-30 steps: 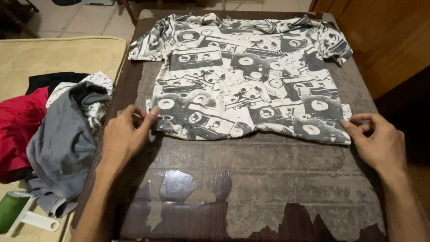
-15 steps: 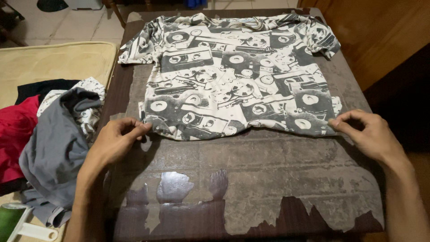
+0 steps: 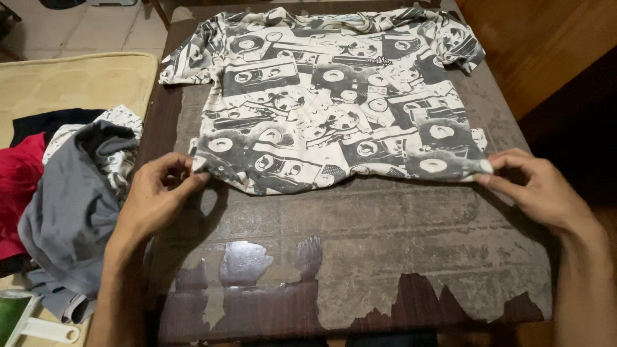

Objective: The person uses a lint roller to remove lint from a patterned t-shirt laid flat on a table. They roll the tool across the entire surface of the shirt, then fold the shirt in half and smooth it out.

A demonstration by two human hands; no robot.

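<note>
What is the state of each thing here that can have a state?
Printed T-shirt: spread flat on the table, hem corners pinched.
Left hand: pinching the left hem corner.
Right hand: pinching the right hem corner.
Table: top worn, coating peeling.
Clothes pile: crumpled, unfolded, beside the table.

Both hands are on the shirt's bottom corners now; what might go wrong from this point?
1. The left hand and right hand pinch only the hem corners of the black-and-white patterned T-shirt, so the middle may sag or wrinkle if lifted.
2. The worn, peeling brown tabletop looks rough; fabric might snag.
3. The grey garment heaped at the left could get caught by the elbow.
</note>
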